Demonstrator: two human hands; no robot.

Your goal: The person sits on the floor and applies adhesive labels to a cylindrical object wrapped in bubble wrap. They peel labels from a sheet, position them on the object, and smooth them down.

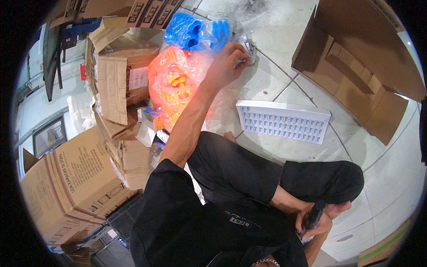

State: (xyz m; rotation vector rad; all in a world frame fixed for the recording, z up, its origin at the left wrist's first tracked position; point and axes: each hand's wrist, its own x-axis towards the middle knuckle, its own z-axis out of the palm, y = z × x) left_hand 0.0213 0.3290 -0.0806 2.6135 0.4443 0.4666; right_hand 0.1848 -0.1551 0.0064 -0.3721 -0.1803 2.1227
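While my left grip [235,58] is resting by a small pale bundle [251,51], my right grip [313,222] is holding a black object [315,212]

So I'm sitting cross-legged on the tile floor [269,82] in black trousers [240,164], and both hands are doing something different. Right side first: those fingers are curling snugly round the black object, which is sitting low down, close to my bare foot [339,209]. My hand is covering a good bit of it, so I can't be calling what it is.

Over on the left, my arm is lying out straight and the fingers are bending inward, tips close together, right at the pale bundle on the floor. Honestly can't tell if they're pinching any of it.

Just beside that hand, a clear bag of blue plastic pieces [180,31] is lying next to a bag of orange ones [173,89]. In front of my knees, a white panel [284,116] with rows of tiny printed squares is lying on the tiles. To the right, a big brown box [356,40] is showing its inside, and a printed carton [82,178] is standing off to my left.
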